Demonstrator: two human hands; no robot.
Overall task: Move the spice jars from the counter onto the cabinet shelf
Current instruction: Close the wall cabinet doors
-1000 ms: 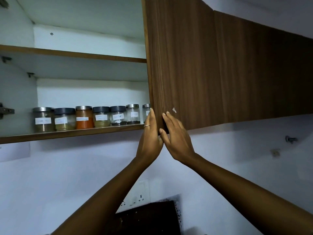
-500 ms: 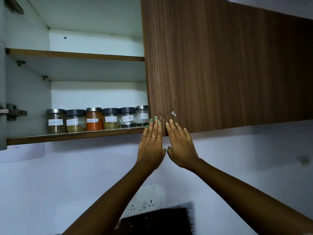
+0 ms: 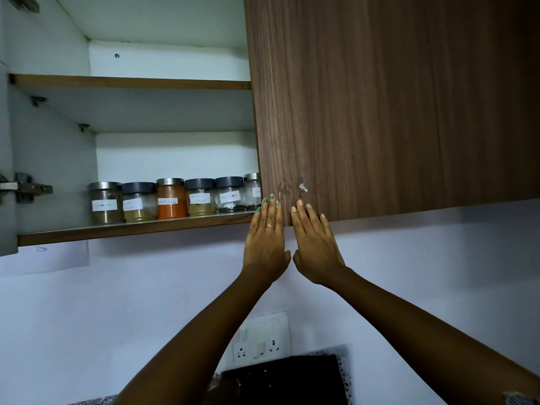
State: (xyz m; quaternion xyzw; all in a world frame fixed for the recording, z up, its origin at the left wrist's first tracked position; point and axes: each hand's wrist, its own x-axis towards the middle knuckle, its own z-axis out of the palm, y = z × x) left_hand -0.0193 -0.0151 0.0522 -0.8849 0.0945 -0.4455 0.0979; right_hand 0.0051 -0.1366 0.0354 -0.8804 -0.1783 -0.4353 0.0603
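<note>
White wall (image 3: 146, 302) behind, socket plate (image 3: 260, 337) low. Our left hand (image 3: 267, 244) and right hand (image 3: 317, 247) flat, fingers straight, side by side against lower corner of wooden cabinet door (image 3: 394, 97). Door hides shelf's right end. Spice jars (image 3: 172, 198) in row on lower shelf (image 3: 131, 228): labelled glass, metal or dark lids, orange, tan, dark contents. Upper shelf (image 3: 131, 82) above.

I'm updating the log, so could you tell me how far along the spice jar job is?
Done: six labelled glass spice jars stand in a row on the lower wooden cabinet shelf. In hand: the left hand and right hand, fingers straight, lie against the brown wood-grain cabinet door. Left: the counter is out of view, so I cannot tell.
</note>
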